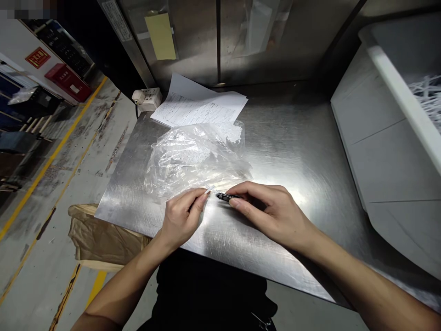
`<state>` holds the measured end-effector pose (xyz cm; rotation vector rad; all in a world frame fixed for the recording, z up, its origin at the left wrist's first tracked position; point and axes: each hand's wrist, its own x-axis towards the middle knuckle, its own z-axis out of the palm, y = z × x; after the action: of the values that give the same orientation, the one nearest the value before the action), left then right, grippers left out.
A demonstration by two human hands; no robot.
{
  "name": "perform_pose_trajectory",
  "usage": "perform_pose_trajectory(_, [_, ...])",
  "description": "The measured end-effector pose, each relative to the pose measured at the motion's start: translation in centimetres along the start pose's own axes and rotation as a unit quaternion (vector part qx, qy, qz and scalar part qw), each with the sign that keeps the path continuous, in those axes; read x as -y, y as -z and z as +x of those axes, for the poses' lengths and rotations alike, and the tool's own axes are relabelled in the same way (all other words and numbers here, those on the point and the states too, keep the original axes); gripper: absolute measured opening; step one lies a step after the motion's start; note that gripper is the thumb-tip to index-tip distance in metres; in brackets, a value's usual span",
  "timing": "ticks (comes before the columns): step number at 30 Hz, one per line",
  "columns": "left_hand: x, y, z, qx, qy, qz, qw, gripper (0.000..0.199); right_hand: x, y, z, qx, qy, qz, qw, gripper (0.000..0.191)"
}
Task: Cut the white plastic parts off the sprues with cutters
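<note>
A small, thin white plastic piece (210,189) is pinched between the thumb and fingers of my left hand (184,214). Its tip sticks out to the right. My right hand (272,207) grips a small dark metal tool that looks like a nail clipper (225,197), its end turned toward the white piece. A narrow gap seems to lie between the two. Just beyond both hands a clear plastic bag (196,154) rests on the metal table (282,151), with many small white bits inside it.
Printed papers (203,103) lie behind the bag, beside a white power socket (149,98). To the right stands a large grey bin (389,133) holding white strips (427,96). A brown paper sack (103,236) sits on the floor below the table's left edge.
</note>
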<state>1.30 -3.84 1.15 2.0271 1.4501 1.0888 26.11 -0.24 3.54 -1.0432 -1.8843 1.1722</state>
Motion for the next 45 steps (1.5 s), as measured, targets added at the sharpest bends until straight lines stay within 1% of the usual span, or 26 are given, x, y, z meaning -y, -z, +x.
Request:
perform_pose_trajectory(6, [-0.1, 0.0, 0.0, 0.013, 0.035, -0.006, 0.999, 0.015, -0.1, -0.5, -0.1, -0.012, -0.028, 0.024, 0.999, 0.018])
perform_pose_trajectory(12, [-0.2, 0.0, 0.1, 0.023, 0.042, -0.011, 0.999, 0.015, 0.1, -0.2, -0.3, -0.008, -0.057, 0.025, 0.998, 0.022])
perform_pose_trajectory(15, [-0.3, 0.0, 0.2, 0.022, 0.016, -0.010, 1.000, 0.016, 0.1, 0.0, -0.1, -0.022, -0.058, 0.024, 0.998, 0.022])
perform_pose_trajectory(18, [-0.3, 0.1, 0.4, 0.028, -0.039, -0.014, 0.999, 0.016, -0.1, 0.0, 0.1, -0.044, -0.060, 0.030, 0.997, 0.022])
perform_pose_trajectory(20, [-0.3, 0.1, 0.4, 0.030, -0.073, -0.013, 0.997, 0.015, -0.3, -0.1, 0.2, -0.048, -0.064, 0.034, 0.996, 0.022])
perform_pose_trajectory(22, [-0.2, 0.1, 0.4, 0.029, -0.092, -0.005, 0.995, 0.014, -0.4, -0.2, 0.2, -0.047, -0.065, 0.035, 0.996, 0.022])
perform_pose_trajectory(31, [0.0, 0.0, 0.1, 0.049, -0.126, 0.011, 0.991, 0.013, -0.3, -0.6, 0.2, -0.039, -0.054, 0.033, 0.997, 0.022])
perform_pose_trajectory(39, [0.1, 0.0, 0.1, 0.060, -0.152, 0.023, 0.986, 0.009, 0.1, -0.6, 0.0, -0.045, -0.049, 0.023, 0.998, 0.019])
perform_pose_trajectory(45, [0.1, -0.1, 0.2, 0.058, -0.163, 0.023, 0.985, 0.011, -0.2, -1.0, 0.0, -0.053, -0.039, 0.017, 0.998, 0.017])
